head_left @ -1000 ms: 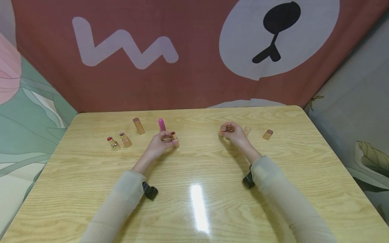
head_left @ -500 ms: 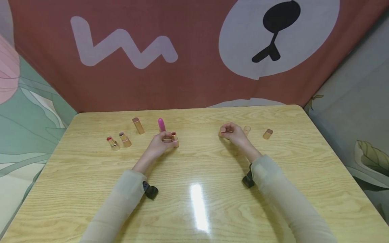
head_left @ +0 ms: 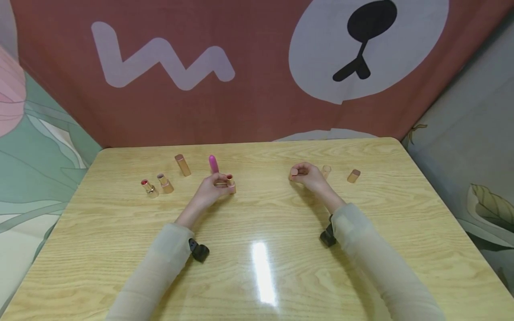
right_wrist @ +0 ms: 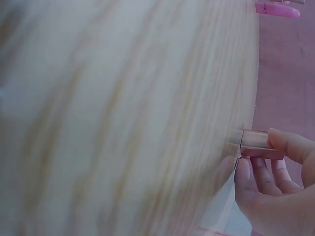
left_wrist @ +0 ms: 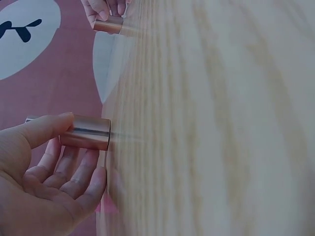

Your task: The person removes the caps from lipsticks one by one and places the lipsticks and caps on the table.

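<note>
My left hand (head_left: 208,191) pinches an uncapped lipstick (head_left: 230,182) between thumb and fingers, upright on the table. In the left wrist view the rose-gold base of that lipstick (left_wrist: 91,132) has its end right at the wood. Farther right, my right hand (head_left: 312,178) pinches a small rose-gold lipstick cap (head_left: 293,173). The right wrist view shows the cap (right_wrist: 256,139) with its end at the tabletop, thumb on one side and fingers on the other. Just behind my left hand stands a bright pink tube (head_left: 213,163), partly hidden by it.
Left of my left hand stand two uncapped lipsticks, one red-tipped (head_left: 150,189) and one darker (head_left: 165,183), with a tall gold tube (head_left: 183,166) behind. By my right hand are a clear cap (head_left: 326,171) and a gold cap (head_left: 354,176). The wooden table (head_left: 257,214) meets a printed cloth (head_left: 257,111).
</note>
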Action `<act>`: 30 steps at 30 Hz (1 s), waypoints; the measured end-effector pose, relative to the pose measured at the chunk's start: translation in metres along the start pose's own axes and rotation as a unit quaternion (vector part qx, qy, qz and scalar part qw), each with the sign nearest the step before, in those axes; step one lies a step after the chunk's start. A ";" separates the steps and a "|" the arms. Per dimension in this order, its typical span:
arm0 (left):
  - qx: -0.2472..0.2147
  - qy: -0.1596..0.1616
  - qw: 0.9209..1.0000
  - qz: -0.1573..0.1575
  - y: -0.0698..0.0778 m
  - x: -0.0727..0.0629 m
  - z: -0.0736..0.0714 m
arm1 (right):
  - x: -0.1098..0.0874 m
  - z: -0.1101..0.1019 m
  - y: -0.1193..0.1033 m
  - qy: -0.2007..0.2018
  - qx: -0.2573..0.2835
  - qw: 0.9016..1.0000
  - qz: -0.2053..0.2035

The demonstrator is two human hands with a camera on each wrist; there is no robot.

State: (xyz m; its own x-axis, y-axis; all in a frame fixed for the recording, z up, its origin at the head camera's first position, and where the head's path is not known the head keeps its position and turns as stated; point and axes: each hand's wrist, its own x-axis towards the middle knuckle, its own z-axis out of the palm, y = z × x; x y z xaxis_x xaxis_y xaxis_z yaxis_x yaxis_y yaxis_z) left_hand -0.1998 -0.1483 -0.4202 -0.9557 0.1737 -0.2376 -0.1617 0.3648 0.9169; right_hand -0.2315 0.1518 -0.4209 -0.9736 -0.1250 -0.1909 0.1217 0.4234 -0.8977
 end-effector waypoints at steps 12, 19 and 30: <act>0.011 0.014 1.000 0.022 0.000 -0.005 -0.007 | 0.001 -0.002 0.000 -0.012 0.018 1.000 0.018; -0.019 0.077 0.996 0.036 0.005 -0.006 -0.014 | 0.002 -0.002 0.000 -0.012 0.016 1.000 0.020; -0.096 0.216 0.969 0.068 0.012 0.004 -0.022 | 0.001 -0.002 0.001 -0.013 0.013 1.000 0.023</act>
State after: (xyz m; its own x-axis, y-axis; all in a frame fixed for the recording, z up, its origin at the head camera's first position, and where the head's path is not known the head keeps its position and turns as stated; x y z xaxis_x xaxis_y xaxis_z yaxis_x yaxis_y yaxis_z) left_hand -0.2113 -0.1631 -0.4031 -0.9785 -0.2061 0.0075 -0.0305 0.1806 0.9831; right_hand -0.2327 0.1538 -0.4208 -0.9618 -0.1291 -0.2413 0.1709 0.4054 -0.8980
